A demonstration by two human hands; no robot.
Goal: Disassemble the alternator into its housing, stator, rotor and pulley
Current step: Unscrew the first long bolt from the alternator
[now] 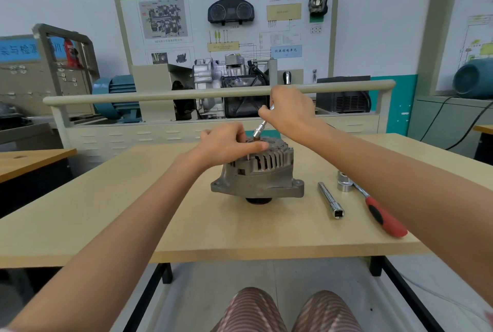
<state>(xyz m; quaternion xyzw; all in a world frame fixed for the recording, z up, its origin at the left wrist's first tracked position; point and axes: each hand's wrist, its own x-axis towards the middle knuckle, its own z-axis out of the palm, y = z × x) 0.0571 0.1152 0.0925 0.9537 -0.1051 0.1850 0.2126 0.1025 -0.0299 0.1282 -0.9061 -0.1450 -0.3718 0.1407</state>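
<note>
A grey metal alternator stands pulley-down in the middle of the wooden table; its dark pulley peeks out underneath. My left hand rests on the alternator's top with its fingers curled over the rim. My right hand grips a slim silver socket driver, held tilted with its tip set on the top centre of the alternator.
To the right of the alternator lie a silver extension bar, a large socket and a red-handled ratchet. Behind the table stands a training bench with a beige rail and a gearbox.
</note>
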